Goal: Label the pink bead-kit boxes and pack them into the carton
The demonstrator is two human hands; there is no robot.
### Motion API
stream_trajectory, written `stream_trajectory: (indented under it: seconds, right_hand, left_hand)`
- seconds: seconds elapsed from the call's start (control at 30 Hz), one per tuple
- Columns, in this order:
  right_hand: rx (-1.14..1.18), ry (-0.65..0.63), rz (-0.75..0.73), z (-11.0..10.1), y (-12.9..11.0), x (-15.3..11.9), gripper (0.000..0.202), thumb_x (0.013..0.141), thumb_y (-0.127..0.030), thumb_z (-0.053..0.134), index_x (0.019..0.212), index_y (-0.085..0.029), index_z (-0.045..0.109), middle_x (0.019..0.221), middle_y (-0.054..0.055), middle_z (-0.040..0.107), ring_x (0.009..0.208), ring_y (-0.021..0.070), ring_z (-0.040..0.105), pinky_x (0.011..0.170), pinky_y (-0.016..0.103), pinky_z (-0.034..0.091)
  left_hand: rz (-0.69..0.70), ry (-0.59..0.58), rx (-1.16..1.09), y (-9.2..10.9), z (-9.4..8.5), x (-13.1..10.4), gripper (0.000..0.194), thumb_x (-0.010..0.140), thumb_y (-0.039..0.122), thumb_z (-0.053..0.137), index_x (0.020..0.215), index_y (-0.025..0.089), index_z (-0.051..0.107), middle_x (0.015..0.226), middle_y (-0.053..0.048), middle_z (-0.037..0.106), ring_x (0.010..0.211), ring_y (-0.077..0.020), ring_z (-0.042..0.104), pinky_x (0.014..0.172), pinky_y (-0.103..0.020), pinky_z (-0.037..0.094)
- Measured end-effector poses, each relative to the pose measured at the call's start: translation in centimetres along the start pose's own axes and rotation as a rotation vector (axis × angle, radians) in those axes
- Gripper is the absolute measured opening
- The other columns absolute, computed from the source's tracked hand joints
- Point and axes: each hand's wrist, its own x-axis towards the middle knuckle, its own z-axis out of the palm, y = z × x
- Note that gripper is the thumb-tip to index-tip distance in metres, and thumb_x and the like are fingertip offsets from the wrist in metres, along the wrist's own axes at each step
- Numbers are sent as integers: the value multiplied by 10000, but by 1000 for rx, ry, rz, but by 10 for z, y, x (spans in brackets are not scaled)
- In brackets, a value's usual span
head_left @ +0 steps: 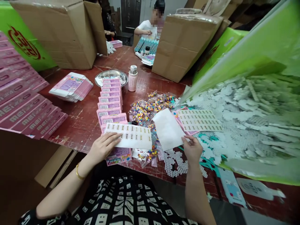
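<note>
My left hand (106,147) lies with its fingers over the left end of a white sheet of gold oval stickers (136,137), which rests across a row of pink boxes (110,106). Between the thumb and fingers of my right hand (192,149) is the lower right corner of a blank white sheet (167,129). Behind that sheet lies another sticker sheet (199,120) on a pink card. Bags of small colourful beads (142,109) sit beyond and partly under the sheets.
Stacked pink boxes (30,109) stand at the left, near a pile of flat boxes (71,87). A metal tray (99,75) and pink bottle (132,79) are ahead. White perforated pieces (236,125) fill a green bag at right. Another person (148,28) sits across the table.
</note>
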Motion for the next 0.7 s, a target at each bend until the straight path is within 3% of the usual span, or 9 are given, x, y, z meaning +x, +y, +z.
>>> stream_trajectory:
  seconds: [0.13,0.2,0.27,0.33,0.4,0.47,0.57,0.63,0.7]
  right_hand:
    - [197,124,-399,-32,-57,-7,133,788,-313,706,792,-186,668,862,52,628,742,168,576,578,272,427]
    - [280,207,-437,-46,-80,-10,96,783,-252,736,805,-188,668,884,51,627,792,173,599,591,265,434]
    - [378,239,-407,-56,-96,-15,118,772,-228,760,808,-191,653,891,47,625,787,166,605,586,256,438]
    - [470,199,-382,-63,-108,-22,145,768,-230,771,821,-205,639,884,41,624,789,165,608,591,254,453]
    - [530,132,-393,-69,-115,-29,169,765,-229,778,850,-225,632,867,34,625,797,169,611,610,263,477]
    - [557,86,-417,-75,-118,-37,193,761,-213,783,871,-241,627,848,30,628,794,172,613,612,268,491]
    - [577,67,-415,-86,-116,-43,212,760,-196,783,882,-246,617,845,32,630,791,175,612,579,259,505]
    - [586,45,-386,-90,-113,-43,210,767,-217,781,890,-248,615,858,34,632,800,177,617,561,253,520]
    - [560,-10,-365,-93,-113,-41,200,782,-257,773,914,-253,622,861,32,637,789,178,631,560,260,536]
  left_hand:
    - [112,156,-79,6,-15,15,230,956,150,458,1070,154,658,969,-80,761,952,-198,694,958,-394,492]
    - [162,223,-243,17,-25,30,268,969,184,393,889,171,649,709,-36,705,673,-157,656,752,-329,513]
    - [129,186,-438,31,-32,49,361,986,274,324,807,175,621,578,-11,601,501,-135,539,553,-291,430]
    - [58,151,-555,42,-37,72,497,989,467,280,925,154,660,555,1,554,454,-132,481,477,-284,371]
    - [-81,194,-562,43,-39,96,623,925,630,379,1174,121,638,650,-19,610,528,-140,534,509,-274,418]
    - [-327,233,-572,32,-38,118,700,845,615,577,1344,125,545,889,-84,690,708,-163,619,621,-278,491]
    - [-621,-21,-872,10,-31,141,753,742,526,739,1356,138,544,1131,-148,688,889,-210,658,708,-299,531]
    - [-674,-326,-1168,3,-22,149,655,728,526,748,1239,131,637,1033,-129,723,815,-202,669,652,-282,532]
    - [-711,-493,-1324,5,-14,152,497,746,535,727,1025,123,722,853,-85,730,668,-158,642,562,-239,496]
